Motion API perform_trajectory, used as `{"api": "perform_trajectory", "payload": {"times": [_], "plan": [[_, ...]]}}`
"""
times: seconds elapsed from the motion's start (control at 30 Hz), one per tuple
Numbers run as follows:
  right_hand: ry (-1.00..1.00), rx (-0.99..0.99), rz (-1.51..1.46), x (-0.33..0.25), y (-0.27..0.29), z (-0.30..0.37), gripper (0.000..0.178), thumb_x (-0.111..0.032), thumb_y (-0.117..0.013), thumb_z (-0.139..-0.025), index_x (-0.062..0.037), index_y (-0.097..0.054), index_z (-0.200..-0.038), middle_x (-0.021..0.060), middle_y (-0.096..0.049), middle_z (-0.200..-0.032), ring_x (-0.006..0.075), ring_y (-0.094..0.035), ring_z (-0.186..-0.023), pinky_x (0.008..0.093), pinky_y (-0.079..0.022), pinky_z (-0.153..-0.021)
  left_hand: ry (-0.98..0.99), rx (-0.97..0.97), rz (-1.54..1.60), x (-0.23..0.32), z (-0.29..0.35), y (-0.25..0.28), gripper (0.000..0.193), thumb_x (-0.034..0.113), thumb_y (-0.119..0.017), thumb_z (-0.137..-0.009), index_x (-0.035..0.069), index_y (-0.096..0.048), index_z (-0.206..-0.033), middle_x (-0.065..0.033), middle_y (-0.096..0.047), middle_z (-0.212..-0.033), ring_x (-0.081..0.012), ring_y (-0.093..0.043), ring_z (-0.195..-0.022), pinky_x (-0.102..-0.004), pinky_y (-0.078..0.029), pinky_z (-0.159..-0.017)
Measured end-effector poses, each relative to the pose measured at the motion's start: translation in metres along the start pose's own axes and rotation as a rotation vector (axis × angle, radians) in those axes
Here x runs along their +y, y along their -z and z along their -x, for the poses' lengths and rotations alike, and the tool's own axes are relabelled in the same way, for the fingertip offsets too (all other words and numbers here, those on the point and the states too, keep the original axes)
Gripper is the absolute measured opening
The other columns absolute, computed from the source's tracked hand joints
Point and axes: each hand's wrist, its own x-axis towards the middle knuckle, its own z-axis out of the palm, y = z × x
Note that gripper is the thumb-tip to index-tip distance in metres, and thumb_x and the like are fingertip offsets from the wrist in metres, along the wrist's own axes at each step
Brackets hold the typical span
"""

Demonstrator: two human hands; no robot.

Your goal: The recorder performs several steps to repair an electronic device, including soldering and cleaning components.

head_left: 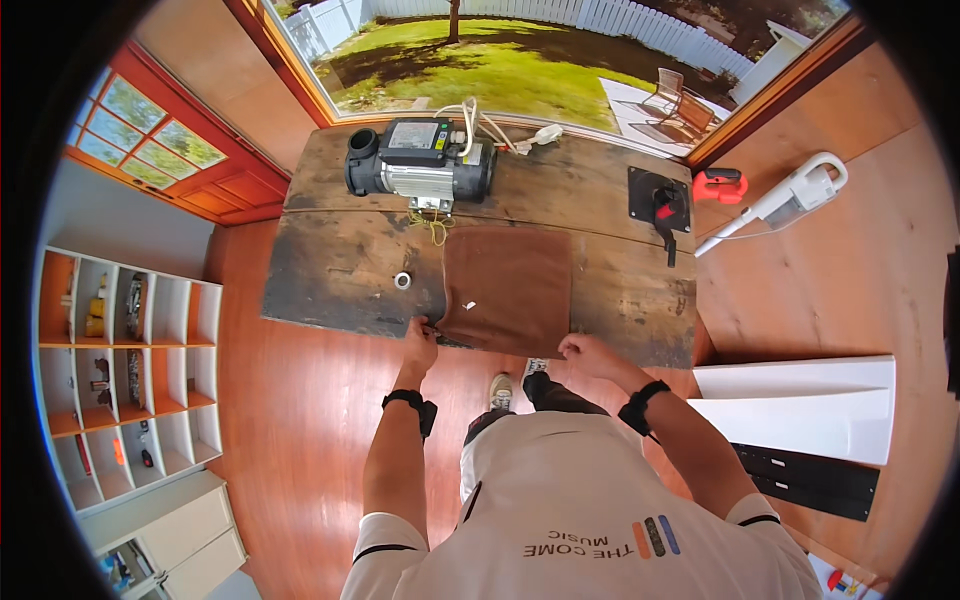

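Bright daylit room; strong fisheye curve
Daylight enters through the large window [480, 85] beyond the counter's [345, 250] far edge; dark tree shadows cross the sunlit lawn [560, 90] outside; pale glare streaks the glossy floor [300, 400] off the counter's near edge; the brown cloth [510, 275] there looks fairly clear; straight lines bow toward a black rounded rim.

Small home workshop, by appearance.
Worn wooden bench [335, 255] bearing an electric pump [420, 168] at its far side; cubby shelving [135, 345] with small items, left; far window [570, 75] onto lawn [410, 82] and white fence [625, 28].
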Motion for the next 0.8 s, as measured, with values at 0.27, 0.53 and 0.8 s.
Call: {"api": "perform_trajectory", "payload": {"times": [0.27, 0.53, 0.8], "plan": [[0.103, -0.11, 0.108, -0.008, 0.005, -0.04, 0.029, -0.009, -0.059, -0.082, -0.0011, -0.058, -0.11, 0.0193, -0.06, -0.109, 0.0346, -0.06, -0.099, 0.0394, -0.049, -0.086, -0.036, -0.126, -0.374, 0.055, -0.008, 0.031, 0.03, -0.006, -0.055, -0.079, 0.011, -0.062, -0.103, -0.0207, -0.058, -0.102, -0.0415, -0.057, -0.096, -0.0462, -0.048, -0.084], [0.051, -0.143, 0.123, -0.021, 0.022, -0.027, 0.034, -0.007, -0.059, -0.081, -0.0017, -0.054, -0.115, 0.0183, -0.052, -0.116, 0.0367, -0.057, -0.105, 0.0407, -0.047, -0.091, -0.126, -0.126, -0.277, 0.088, -0.011, 0.045, 0.028, -0.002, -0.058, -0.078, 0.01, -0.062, -0.103, -0.0204, -0.056, -0.106, -0.042, -0.056, -0.098, -0.0463, -0.048, -0.085], [-0.052, -0.053, 0.221, -0.056, 0.023, -0.03, 0.028, -0.009, -0.058, -0.081, -0.0046, -0.051, -0.108, 0.0197, -0.05, -0.115, 0.0414, -0.055, -0.104, 0.0452, -0.047, -0.087, -0.128, -0.518, -0.48, 0.093, -0.024, 0.078, 0.019, 0.004, -0.059, -0.08, -0.001, -0.059, -0.098, -0.0205, -0.059, -0.095, -0.0392, -0.059, -0.092, -0.0437, -0.049, -0.082]]}}
